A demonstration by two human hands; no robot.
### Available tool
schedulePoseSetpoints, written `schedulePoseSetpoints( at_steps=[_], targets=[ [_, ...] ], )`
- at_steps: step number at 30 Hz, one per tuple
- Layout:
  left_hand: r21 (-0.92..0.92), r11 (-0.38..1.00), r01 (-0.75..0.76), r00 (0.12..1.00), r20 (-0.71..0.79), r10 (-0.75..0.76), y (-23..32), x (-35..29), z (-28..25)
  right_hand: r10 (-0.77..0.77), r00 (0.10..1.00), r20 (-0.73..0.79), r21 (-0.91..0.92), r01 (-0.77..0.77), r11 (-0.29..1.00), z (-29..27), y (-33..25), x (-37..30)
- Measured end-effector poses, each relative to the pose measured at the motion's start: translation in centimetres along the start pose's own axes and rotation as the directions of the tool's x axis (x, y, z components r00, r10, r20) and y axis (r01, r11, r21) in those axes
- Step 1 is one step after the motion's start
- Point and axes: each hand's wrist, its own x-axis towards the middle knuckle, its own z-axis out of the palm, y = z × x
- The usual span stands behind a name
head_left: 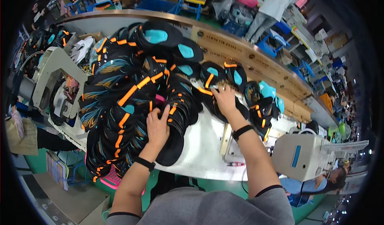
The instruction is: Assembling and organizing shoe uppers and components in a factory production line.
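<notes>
A big heap of black shoe uppers (120,101) with orange strips and teal-brown patterns covers the left half of the white table (204,141). My left hand (158,127) rests on the near right edge of this heap with its fingers apart, beside a curved row of nested uppers (184,101). My right hand (225,99) reaches to the middle of the table, its fingers bent over the edge of a black shoe upper (212,105) with an orange strip. The fingertips are partly hidden there. Further uppers with teal patches (238,77) lie just beyond it.
Grey-white machines stand at the left (56,77) and right (298,155) of the table. Brown cardboard (248,57) lines its far side. A small pile of uppers (260,113) sits right of my right hand. Several people work around; one stands beyond the table.
</notes>
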Motion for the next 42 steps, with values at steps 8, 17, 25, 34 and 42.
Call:
schedulePoseSetpoints(
  at_steps=[8,17,25,34,42],
  targets=[
    [0.091,0.994,-0.056,0.99,-0.121,0.066,-1.9,2.1,-0.1,0.288,0.957,-0.019,0.226,-0.276,0.934,-7.4,-1.8,-5.3],
    [-0.051,0.987,-0.154,0.986,0.054,0.157,-1.0,1.5,-2.0,0.476,0.875,0.087,0.513,-0.449,0.732,-3.2,-7.7,-17.8],
    [-0.514,0.836,-0.192,0.978,-0.032,0.205,6.9,-4.4,-5.0,0.349,0.921,-0.17,0.666,-0.154,0.73,-7.7,-9.3,-23.4],
    [-0.742,0.134,0.657,0.724,0.67,0.166,11.7,-8.9,-5.5,0.355,0.927,0.123,0.985,-0.157,0.067,-17.5,-11.9,-26.0],
    [-0.79,0.586,0.181,0.933,0.327,0.152,12.8,-11.1,-9.3,0.23,0.891,0.392,0.914,-0.347,-0.212,-16.7,-12.7,-24.1]
  ],
)
